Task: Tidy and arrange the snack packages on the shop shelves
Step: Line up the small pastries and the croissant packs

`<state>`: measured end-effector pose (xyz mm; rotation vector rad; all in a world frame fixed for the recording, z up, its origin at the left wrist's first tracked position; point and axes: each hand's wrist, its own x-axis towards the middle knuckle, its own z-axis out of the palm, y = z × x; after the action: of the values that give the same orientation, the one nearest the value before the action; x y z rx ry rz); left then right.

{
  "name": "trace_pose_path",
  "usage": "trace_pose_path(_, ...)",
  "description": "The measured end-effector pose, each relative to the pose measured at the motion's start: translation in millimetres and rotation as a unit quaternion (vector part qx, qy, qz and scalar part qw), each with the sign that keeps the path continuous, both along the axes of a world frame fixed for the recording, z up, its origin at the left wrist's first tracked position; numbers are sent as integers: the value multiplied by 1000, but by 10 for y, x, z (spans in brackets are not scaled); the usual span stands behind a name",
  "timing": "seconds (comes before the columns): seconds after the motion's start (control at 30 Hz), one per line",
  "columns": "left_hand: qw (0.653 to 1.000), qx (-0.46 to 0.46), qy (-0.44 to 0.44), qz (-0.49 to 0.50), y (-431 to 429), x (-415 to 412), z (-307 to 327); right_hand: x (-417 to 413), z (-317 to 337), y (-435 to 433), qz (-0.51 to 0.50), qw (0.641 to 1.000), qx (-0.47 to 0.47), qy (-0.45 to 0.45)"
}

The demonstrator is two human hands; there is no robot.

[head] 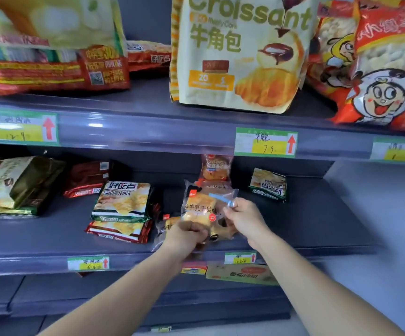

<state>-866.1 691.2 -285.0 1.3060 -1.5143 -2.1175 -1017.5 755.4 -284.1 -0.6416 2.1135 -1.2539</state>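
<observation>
A clear-wrapped bread package point(200, 209) with orange print is held upright over the middle shelf point(305, 226). My left hand point(187, 235) grips its lower edge, and my right hand point(244, 215) pinches its upper right corner. Another clear bread package point(166, 226) lies partly hidden behind my left hand. A red-topped bun package point(216, 167) stands behind them against the back wall. Left of my hands, a green cracker pack point(122, 198) lies on a red one point(120, 230).
A small green cracker pack point(268, 184) stands at the shelf's right. A large olive bag point(15, 184) and a dark red pack point(87, 178) sit at the left. The upper shelf holds a croissant bag point(240, 57) and red puffed-snack bags point(388, 69). Boxes point(240, 272) sit below.
</observation>
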Motion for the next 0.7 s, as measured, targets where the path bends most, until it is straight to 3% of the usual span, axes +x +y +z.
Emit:
trace_pose_path(0.17,999,-18,-4,36,-167,-153,-128,-274,-263,-166,3,999,47,27)
trace_pose_path(0.43,989,-136,26,55,-334,-529,-158,-1123,-580,-7,-190,978,42,72)
trace_pose_path(0.57,983,-177,41,38,-279,-807,-137,-1751,-646,162,-269,954,98,87)
trace_pose_path(0.7,981,-184,49,37,-180,-1104,-187,-2153,-827,131,-309,943,118,30)
